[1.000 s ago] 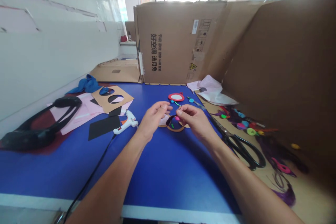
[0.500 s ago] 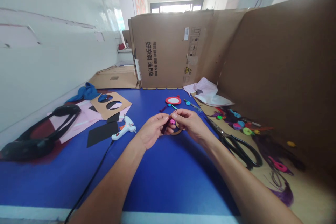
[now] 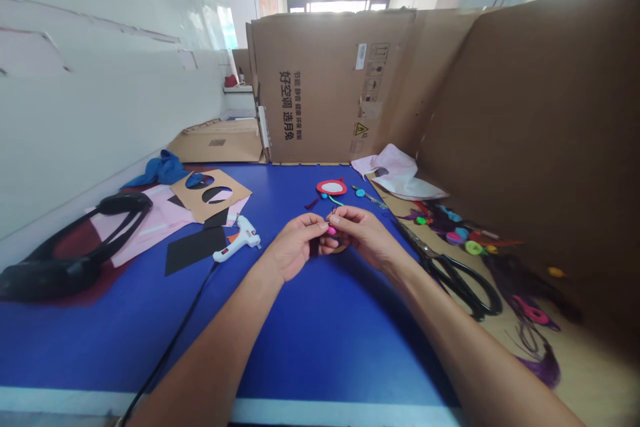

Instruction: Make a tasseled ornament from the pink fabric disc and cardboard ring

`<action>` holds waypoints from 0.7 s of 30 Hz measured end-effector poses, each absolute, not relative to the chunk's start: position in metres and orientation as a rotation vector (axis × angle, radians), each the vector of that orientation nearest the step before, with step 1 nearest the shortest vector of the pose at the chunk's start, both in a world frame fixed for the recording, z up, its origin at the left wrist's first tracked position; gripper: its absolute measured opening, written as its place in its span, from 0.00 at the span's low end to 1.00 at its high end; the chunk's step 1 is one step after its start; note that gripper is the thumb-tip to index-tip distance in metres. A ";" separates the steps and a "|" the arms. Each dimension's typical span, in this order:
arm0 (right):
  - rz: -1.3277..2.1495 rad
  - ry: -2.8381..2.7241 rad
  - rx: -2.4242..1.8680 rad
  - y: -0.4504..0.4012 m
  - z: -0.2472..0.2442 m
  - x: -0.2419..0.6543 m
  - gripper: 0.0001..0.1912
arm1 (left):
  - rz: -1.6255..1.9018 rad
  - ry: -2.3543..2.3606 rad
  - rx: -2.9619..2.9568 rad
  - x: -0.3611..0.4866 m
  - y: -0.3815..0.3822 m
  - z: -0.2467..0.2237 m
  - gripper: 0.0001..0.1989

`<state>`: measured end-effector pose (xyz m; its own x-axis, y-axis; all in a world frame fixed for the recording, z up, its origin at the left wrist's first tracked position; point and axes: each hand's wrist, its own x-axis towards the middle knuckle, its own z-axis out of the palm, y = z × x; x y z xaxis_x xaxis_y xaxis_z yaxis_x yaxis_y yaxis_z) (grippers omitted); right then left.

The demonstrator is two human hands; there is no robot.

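Note:
Between my fingertips is a small pink bead (image 3: 331,231), with a dark tassel (image 3: 314,248) hanging below it. My left hand (image 3: 303,243) is closed, thumb and fingers pinching the bead and tassel from the left. From the right, my right hand (image 3: 363,233) pinches at the bead's top, where a thin dark cord sticks up; its exact grip is partly hidden. Under the hands, part of a tan ring shows on the table. Just beyond them lies a red-rimmed oval piece (image 3: 331,187) with a white centre, a blue bead (image 3: 325,196) and a dark tassel.
On the left lie a white glue gun (image 3: 240,240) with its cable, black sheets (image 3: 195,251), a cut-out brown card (image 3: 203,212) and dark headphones (image 3: 65,267). Black-handled scissors (image 3: 465,287), coloured beads (image 3: 474,247) and purple tassels (image 3: 545,367) are right. Cardboard walls (image 3: 325,93) stand behind.
The left fingers have closed further around the pink bead, covering more of it. Both hands stay in nearly the same place, and the camera view has shifted slightly.

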<state>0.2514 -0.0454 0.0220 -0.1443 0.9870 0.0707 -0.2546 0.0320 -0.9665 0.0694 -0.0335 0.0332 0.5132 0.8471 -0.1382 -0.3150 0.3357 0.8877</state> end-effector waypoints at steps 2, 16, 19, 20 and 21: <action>1.400 -1.142 -0.900 -0.046 0.022 0.251 0.20 | 0.836 0.673 0.922 0.070 -0.033 0.032 0.13; 1.421 -1.131 -0.910 -0.046 0.018 0.248 0.18 | 0.805 0.699 0.961 0.071 -0.031 0.030 0.09; 1.446 -1.120 -0.912 -0.046 0.017 0.247 0.18 | 0.800 0.728 0.948 0.071 -0.030 0.030 0.08; 1.453 -1.118 -0.910 -0.046 0.017 0.246 0.18 | 0.800 0.734 0.942 0.071 -0.030 0.031 0.08; 1.455 -1.117 -0.911 -0.045 0.017 0.246 0.19 | 0.800 0.737 0.937 0.071 -0.030 0.031 0.08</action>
<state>0.2461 -0.0453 0.0172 -0.1706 0.9851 0.0238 -0.2772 -0.0248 -0.9605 0.0709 -0.0303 0.0306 0.5032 0.8421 -0.1942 -0.2620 0.3628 0.8943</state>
